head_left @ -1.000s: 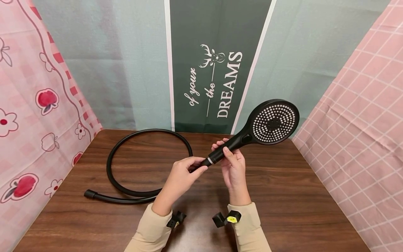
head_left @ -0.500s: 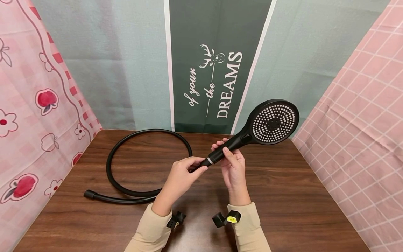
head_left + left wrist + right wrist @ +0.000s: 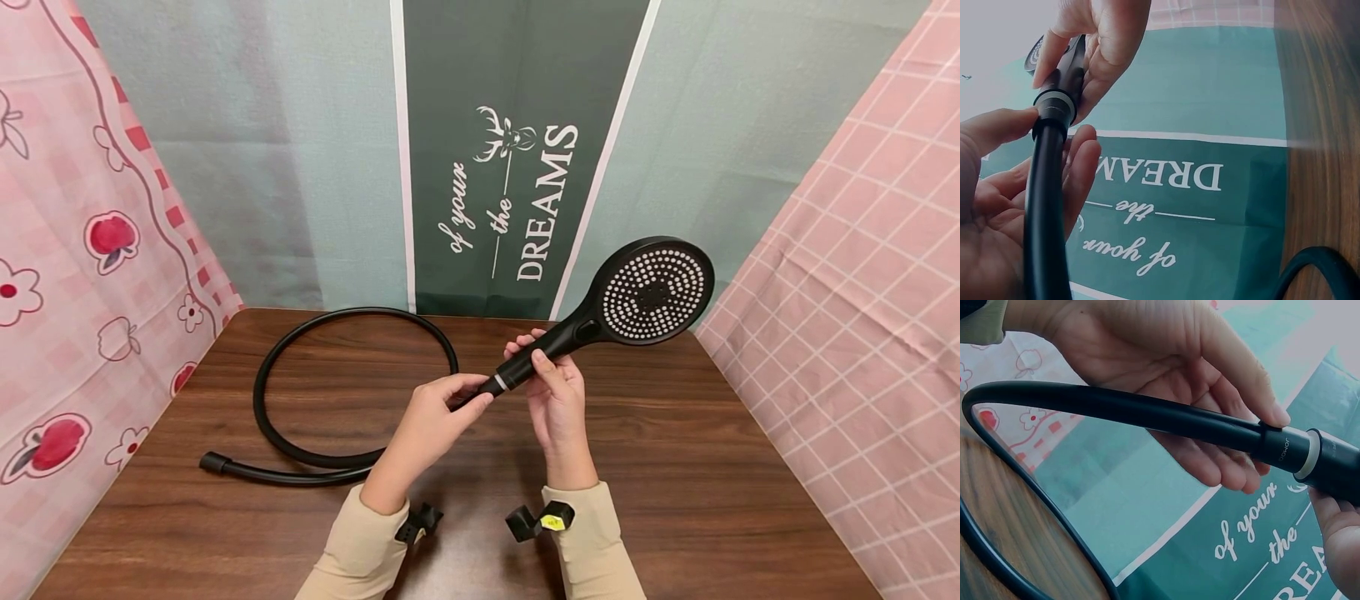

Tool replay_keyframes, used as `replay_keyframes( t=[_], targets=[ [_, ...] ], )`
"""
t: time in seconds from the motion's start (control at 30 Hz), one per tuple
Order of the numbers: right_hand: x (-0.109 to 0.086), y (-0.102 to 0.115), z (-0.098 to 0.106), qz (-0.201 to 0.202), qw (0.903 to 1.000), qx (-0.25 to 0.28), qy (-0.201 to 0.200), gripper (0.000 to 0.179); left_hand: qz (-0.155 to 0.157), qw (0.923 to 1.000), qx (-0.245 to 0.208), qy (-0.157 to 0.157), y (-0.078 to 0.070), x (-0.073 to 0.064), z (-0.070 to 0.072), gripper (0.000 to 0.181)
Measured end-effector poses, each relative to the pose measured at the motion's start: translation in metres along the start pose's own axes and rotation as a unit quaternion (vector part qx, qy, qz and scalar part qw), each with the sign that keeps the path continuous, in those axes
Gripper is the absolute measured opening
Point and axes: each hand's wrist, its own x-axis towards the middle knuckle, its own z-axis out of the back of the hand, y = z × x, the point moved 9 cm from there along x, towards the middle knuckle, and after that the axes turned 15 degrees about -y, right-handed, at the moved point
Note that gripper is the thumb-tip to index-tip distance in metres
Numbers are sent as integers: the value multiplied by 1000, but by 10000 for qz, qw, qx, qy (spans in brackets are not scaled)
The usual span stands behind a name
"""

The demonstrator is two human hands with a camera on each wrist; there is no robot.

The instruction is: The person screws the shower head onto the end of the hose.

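Observation:
A black handheld shower head (image 3: 654,292) with pale nozzles points up to the right in the head view. My right hand (image 3: 558,400) grips its handle, thumb in front and fingers behind. My left hand (image 3: 435,417) pinches the connector (image 3: 1285,447) of a black shower hose (image 3: 258,392) at the handle's lower end. A pale ring (image 3: 1312,455) shows between connector and handle in the right wrist view. Whether the thread is fully seated I cannot tell. The hose loops on the table to the left, its other end fitting (image 3: 215,462) lying loose.
The brown wooden table (image 3: 675,483) lies under both hands. A green and teal cloth (image 3: 322,167) hangs at the back, with pink patterned cloths at the left (image 3: 67,333) and right (image 3: 847,333). Small black cameras (image 3: 422,523) sit on both wrists.

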Motion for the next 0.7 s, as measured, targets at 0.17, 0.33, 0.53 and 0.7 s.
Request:
replay_keyframes(
  t=[0.17,0.33,0.53,0.7],
  targets=[
    [0,0,0,-25,10000,19,-36,18,76,9999,-19,146,3,-1,-2,26],
    [0,0,0,-10,10000,25,-7,18,6,9999,-34,165,2,0,-3,26],
    [0,1,-1,23,10000,-12,56,18,-77,9999,2,117,0,0,-2,24],
    [0,1,-2,32,10000,-22,53,18,-121,9999,0,114,-1,0,-1,23]
  ],
)
